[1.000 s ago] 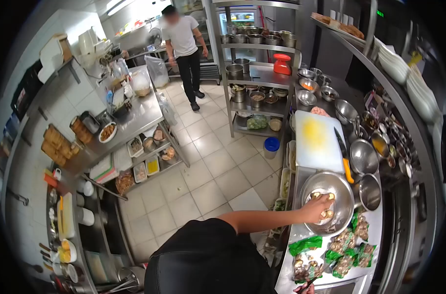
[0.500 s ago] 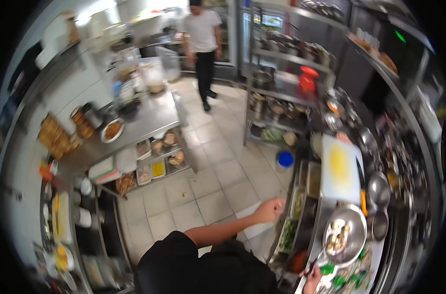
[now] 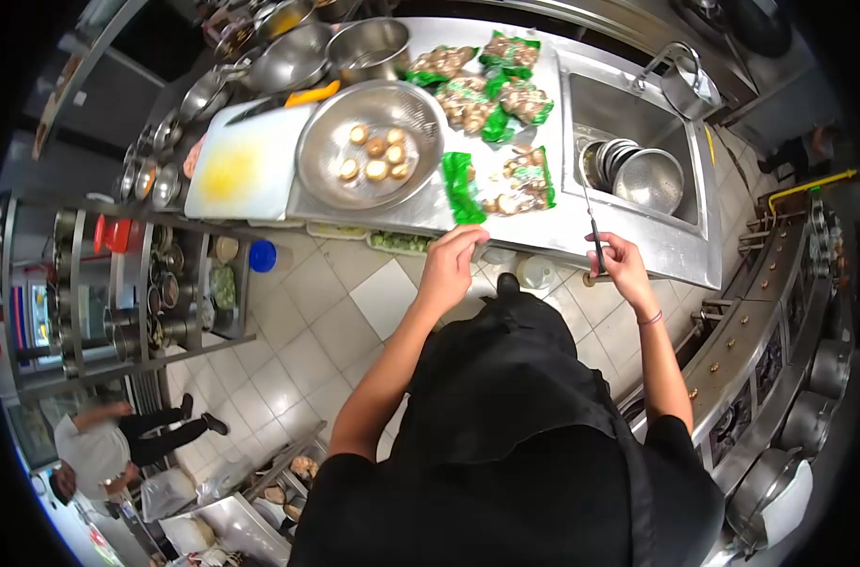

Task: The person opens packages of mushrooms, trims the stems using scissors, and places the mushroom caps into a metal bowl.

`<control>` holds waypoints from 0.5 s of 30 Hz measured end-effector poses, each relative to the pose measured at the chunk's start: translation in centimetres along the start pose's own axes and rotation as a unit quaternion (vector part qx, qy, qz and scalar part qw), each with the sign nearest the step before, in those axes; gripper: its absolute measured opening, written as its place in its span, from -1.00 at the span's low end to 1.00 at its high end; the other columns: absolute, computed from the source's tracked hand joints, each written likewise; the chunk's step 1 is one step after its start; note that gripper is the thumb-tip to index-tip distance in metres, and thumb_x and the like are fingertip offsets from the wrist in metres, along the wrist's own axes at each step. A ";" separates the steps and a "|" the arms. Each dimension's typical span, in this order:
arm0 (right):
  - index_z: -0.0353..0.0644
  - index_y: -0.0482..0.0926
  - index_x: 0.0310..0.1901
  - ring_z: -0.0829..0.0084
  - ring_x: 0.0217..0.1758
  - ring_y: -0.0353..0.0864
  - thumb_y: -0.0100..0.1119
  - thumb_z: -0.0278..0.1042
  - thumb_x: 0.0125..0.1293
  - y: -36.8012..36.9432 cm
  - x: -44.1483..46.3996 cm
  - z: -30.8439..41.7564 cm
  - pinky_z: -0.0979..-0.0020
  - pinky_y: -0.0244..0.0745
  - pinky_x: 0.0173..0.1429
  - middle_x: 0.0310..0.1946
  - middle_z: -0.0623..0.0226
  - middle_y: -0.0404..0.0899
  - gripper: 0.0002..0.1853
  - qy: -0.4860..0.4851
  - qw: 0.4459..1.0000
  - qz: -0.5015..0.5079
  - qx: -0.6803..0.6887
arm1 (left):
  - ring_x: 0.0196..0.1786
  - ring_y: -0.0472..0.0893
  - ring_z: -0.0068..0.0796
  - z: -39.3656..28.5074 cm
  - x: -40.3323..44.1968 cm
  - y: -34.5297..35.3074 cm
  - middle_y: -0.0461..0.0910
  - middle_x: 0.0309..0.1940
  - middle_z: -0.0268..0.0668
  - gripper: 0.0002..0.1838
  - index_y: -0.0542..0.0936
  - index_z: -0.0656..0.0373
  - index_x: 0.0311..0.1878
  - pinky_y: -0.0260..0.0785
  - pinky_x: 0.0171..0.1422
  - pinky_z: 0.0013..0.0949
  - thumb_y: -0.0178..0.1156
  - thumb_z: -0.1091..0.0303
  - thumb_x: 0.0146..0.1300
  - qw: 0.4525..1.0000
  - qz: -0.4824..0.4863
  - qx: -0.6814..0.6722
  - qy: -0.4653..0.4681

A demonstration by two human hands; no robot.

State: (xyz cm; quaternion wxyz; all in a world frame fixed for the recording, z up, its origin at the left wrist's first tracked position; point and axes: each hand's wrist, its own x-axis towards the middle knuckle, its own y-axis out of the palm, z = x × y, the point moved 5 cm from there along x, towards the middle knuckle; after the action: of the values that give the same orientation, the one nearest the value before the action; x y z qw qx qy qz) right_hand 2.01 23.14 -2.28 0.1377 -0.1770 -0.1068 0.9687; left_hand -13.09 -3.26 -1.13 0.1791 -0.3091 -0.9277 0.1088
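My left hand (image 3: 452, 269) is at the counter's front edge, fingers bent and loosely apart, just below a green-and-clear bag (image 3: 462, 189). A small black-handled knife (image 3: 596, 242) is in my right hand (image 3: 621, 267), its thin blade pointing up toward the sink. Between the hands, beyond the edge, lies an opened bag of mushrooms (image 3: 526, 181). Several pale-cut mushrooms (image 3: 376, 170) sit in a perforated metal bowl (image 3: 321, 180) on the left. More bagged mushrooms (image 3: 466, 102) lie behind.
A white cutting board (image 3: 260, 165) carries an orange-handled knife (image 3: 312, 93). The sink (image 3: 600, 99) at right holds a metal strainer (image 3: 649, 181) and bowls. Stoves (image 3: 751, 326) stand at far right. Another person (image 3: 94, 454) is at lower left, beside shelving (image 3: 135, 274).
The view has turned toward the counter and sink. My left hand has come out of the perforated bowl and moved to the counter edge near the bags. My right hand still holds the knife.
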 end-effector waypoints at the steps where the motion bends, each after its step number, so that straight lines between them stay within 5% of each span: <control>1: -0.33 0.53 0.05 0.72 -0.52 0.50 0.00 -0.57 0.33 -1.4 -0.1 -1.2 0.58 0.36 -0.37 -0.61 0.50 0.52 -0.72 -0.006 1.000 -0.018 0.004 | -0.06 0.65 -0.32 0.7 2.2 1.4 0.65 -0.15 -0.09 -0.73 0.60 0.34 -0.11 0.45 0.10 -0.39 -0.02 0.74 0.21 1.000 0.005 0.005 0.003; 3: -0.35 0.54 0.03 0.71 -0.53 0.48 0.18 -0.54 0.30 -3.4 -0.1 -2.8 0.61 0.32 -0.35 -0.64 0.50 0.50 -0.73 0.002 0.999 -0.044 0.026 | -0.06 0.67 -0.24 3.1 7.2 4.1 0.66 -0.14 -0.06 -0.68 0.63 0.29 -0.11 0.48 0.06 -0.31 -0.02 0.76 0.17 0.985 -0.029 0.159 0.059; 5: -0.35 0.53 0.04 0.71 -0.54 0.47 0.23 -0.53 0.27 -4.8 0.2 -4.8 0.61 0.33 -0.36 -0.64 0.51 0.50 -0.70 -0.002 0.996 -0.054 0.077 | -0.16 0.68 -0.14 8.6 11.1 6.0 0.68 -0.24 -0.04 -0.76 0.68 0.25 -0.19 0.51 -0.02 -0.22 0.11 0.65 0.10 0.974 0.056 0.162 -0.147; 6: -0.35 0.53 0.04 0.71 -0.54 0.47 0.23 -0.53 0.27 -5.2 0.5 -5.6 0.61 0.33 -0.36 -0.64 0.51 0.50 -0.70 0.005 0.995 -0.048 0.086 | -0.16 0.68 -0.14 10.2 12.4 6.4 0.68 -0.24 -0.04 -0.76 0.68 0.25 -0.19 0.51 -0.02 -0.22 0.11 0.65 0.10 0.971 0.061 0.169 -0.157; 8: -0.36 0.53 0.06 0.71 -0.54 0.46 0.26 -0.52 0.26 -6.2 1.1 -6.5 0.59 0.33 -0.37 -0.65 0.52 0.48 -0.67 -0.005 0.994 -0.055 0.096 | -0.29 0.68 -0.09 12.9 13.4 8.1 0.69 -0.37 -0.07 -0.81 0.71 0.23 -0.28 0.51 -0.12 -0.16 0.27 0.48 -0.01 0.906 0.231 0.316 -0.159; 11: -0.37 0.53 0.06 0.71 -0.54 0.47 0.26 -0.54 0.25 -7.1 2.2 -7.5 0.58 0.34 -0.38 -0.66 0.53 0.45 -0.66 -0.014 0.995 -0.030 0.091 | -0.35 0.67 -0.12 12.2 13.9 9.3 0.69 -0.44 -0.08 -0.82 0.72 0.22 -0.38 0.50 -0.16 -0.20 0.33 0.35 -0.06 0.851 0.306 0.366 -0.220; 15: -0.38 0.54 0.06 0.71 -0.54 0.47 0.24 -0.63 0.19 -6.9 4.6 -6.2 0.60 0.35 -0.38 -0.67 0.47 0.43 -0.64 -0.033 0.999 0.001 0.007 | -0.36 0.68 -0.21 13.7 13.9 9.2 0.68 -0.44 -0.09 -0.84 0.68 0.23 -0.40 0.48 -0.20 -0.21 0.30 0.33 -0.02 0.874 0.301 0.314 -0.216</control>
State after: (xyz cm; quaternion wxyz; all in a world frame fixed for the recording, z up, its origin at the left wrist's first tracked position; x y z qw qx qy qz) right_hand 1.77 31.97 -7.66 0.1340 -0.1436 -0.1040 0.9750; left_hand -23.99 11.21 -12.82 0.0205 -0.4695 -0.7226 0.5069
